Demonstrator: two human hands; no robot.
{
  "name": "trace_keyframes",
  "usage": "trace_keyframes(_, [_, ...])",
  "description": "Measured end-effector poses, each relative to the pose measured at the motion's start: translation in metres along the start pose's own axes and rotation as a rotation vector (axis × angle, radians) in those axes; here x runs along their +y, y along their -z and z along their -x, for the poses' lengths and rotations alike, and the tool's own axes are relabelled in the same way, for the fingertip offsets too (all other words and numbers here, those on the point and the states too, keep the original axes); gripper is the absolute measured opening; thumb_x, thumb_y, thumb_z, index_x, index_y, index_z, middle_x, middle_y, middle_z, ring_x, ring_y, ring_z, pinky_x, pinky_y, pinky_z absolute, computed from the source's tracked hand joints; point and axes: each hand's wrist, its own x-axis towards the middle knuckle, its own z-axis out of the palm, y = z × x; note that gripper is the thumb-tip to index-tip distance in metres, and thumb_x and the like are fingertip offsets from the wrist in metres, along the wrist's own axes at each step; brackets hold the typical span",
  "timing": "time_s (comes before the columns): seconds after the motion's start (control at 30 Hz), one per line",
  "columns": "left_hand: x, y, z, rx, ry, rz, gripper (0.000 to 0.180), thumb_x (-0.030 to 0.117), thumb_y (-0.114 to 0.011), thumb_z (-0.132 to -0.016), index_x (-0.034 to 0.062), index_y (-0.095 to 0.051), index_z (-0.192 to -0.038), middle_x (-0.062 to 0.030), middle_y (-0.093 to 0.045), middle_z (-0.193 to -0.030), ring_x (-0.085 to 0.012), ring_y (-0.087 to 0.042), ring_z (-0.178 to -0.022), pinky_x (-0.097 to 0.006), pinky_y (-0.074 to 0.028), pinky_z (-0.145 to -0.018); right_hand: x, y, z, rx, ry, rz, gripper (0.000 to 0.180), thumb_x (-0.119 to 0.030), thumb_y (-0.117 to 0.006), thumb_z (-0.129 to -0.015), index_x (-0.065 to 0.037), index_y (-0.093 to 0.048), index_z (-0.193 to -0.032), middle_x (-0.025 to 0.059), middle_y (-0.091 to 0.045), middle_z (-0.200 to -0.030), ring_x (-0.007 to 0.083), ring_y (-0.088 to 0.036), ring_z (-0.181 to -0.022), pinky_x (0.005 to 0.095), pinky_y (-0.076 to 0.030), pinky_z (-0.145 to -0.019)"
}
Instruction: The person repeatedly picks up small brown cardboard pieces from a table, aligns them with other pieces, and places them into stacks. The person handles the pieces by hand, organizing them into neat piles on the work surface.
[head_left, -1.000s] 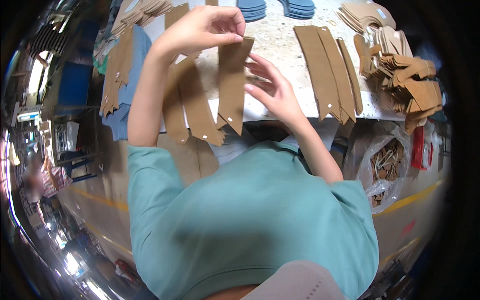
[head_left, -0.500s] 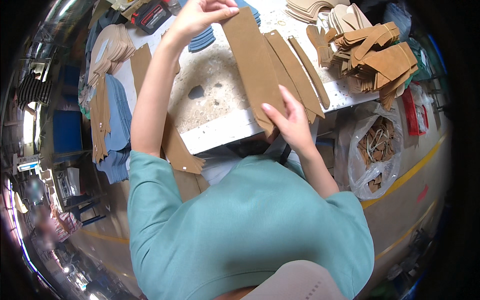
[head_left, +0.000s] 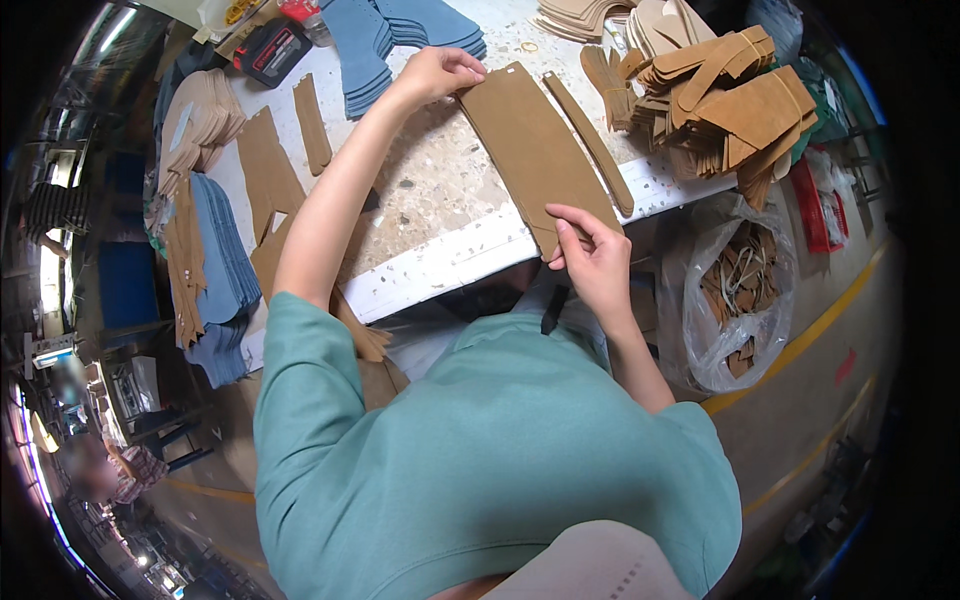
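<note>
A long brown leather-like panel [head_left: 535, 145] lies along the right part of the work table, its near end at the table's front edge. My left hand [head_left: 438, 78] pinches its far left corner between thumb and fingers. At the near end, my right hand [head_left: 595, 258] grips the corner, thumb and fingers closed on the edge. Just right of the panel is a narrow brown strip [head_left: 590, 145]. Left of my left forearm lie a wider brown piece [head_left: 265, 160] and a short brown strip [head_left: 311, 120]. Whatever is beneath the panel is mostly hidden.
Blue cut pieces [head_left: 360, 45] are stacked at the back, more blue ones [head_left: 225, 250] at the left edge. Brown bundles [head_left: 745, 110] fill the right corner. A black battery-like box [head_left: 272, 52] stands back left. A clear bag of scraps [head_left: 745, 300] is beside the table.
The panel was raised and tilted over the table; now it lies lower and farther right, covering the brown pieces there. My left hand has come down and nearer with its corner.
</note>
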Motion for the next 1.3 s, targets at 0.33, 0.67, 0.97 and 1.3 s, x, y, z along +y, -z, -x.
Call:
trace_keyframes(0.33, [0.018, -0.011, 0.019, 0.236, -0.117, -0.518, 0.023, 0.028, -0.073, -0.083, 0.0116, -0.072, -0.099, -0.0052, -0.073, -0.083, -0.0170, -0.069, -0.076, -0.031, -0.053, -0.071, -0.003, 0.007, -0.006, -0.077, -0.056, 0.066, 0.022, -0.011, -0.058, -0.098, -0.001, -0.069, -0.113, 0.0015, -0.066, -0.073, 0.0055, -0.063, -0.062, 0.0197, -0.051, -0.055])
trace_keyframes(0.67, [0.058, 0.035, 0.163, 0.459, -0.237, -0.401, 0.024, 0.029, -0.072, -0.086, 0.0090, -0.072, -0.098, -0.0073, -0.072, -0.079, -0.0169, -0.070, -0.073, -0.029, -0.054, -0.068, -0.008, 0.030, -0.002, 0.024, -0.047, 0.093, 0.012, -0.009, -0.066, -0.092, -0.002, -0.072, -0.100, 0.0012, -0.067, -0.075, 0.0058, -0.062, -0.063, 0.0186, -0.048, -0.058])
trace_keyframes(0.97, [0.015, 0.051, 0.333, 0.938, 0.182, 0.070, 0.016, 0.010, -0.063, -0.095, -0.0013, -0.070, -0.104, -0.0053, -0.070, -0.084, -0.0091, -0.064, -0.079, -0.023, -0.050, -0.073, -0.046, 0.022, -0.034, 0.027, 0.385, 0.665, 0.018, -0.013, -0.072, -0.086, -0.003, -0.071, -0.101, 0.0060, -0.059, -0.076, 0.0117, -0.056, -0.066, 0.0266, -0.045, -0.058])
trace_keyframes(1.3, [-0.038, 0.013, 0.416, 1.220, 0.550, -0.018, 0.019, 0.016, -0.064, -0.095, -0.0008, -0.071, -0.100, -0.0036, -0.071, -0.081, -0.0060, -0.061, -0.071, -0.020, -0.049, -0.067, -0.035, -0.058, -0.061, -0.406, 0.421, 0.832, 0.019, -0.021, -0.070, -0.085, -0.005, -0.068, -0.095, 0.0131, -0.060, -0.076, 0.0258, -0.059, -0.065, 0.0371, -0.048, -0.064])
